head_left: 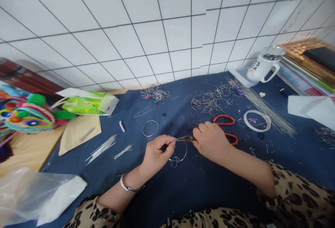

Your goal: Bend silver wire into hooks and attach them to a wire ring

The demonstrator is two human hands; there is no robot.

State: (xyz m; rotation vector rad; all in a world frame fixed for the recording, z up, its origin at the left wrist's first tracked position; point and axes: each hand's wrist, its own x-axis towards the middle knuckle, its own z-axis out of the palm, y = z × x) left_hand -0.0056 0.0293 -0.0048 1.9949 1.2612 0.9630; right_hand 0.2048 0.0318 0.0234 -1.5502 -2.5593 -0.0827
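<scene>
My left hand [158, 151], a silver bangle on its wrist, is closed in a pinch on what looks like a thin wire at the dark metal tips. My right hand [211, 139] is wrapped round the middle of a pair of scissors [185, 138]. Their blades point left towards my left fingertips, and their orange handles [224, 119] show spread beyond my hand. Just below the blades is a wire loop [186, 151] with a small tangle of wire [176, 161]; whether my fingers hold it is unclear. A round wire bracelet [150, 129] with pink beads lies left of centre.
Tangled wires [211, 99] lie at the back, near a bundle of straight wires [269, 106]. A white ring dish [257, 120] holds pink beads. Wire bundles [102, 149] lie left, by a tissue pack [87, 102] and plastic bag [42, 193]. A white mug [267, 66] stands back right.
</scene>
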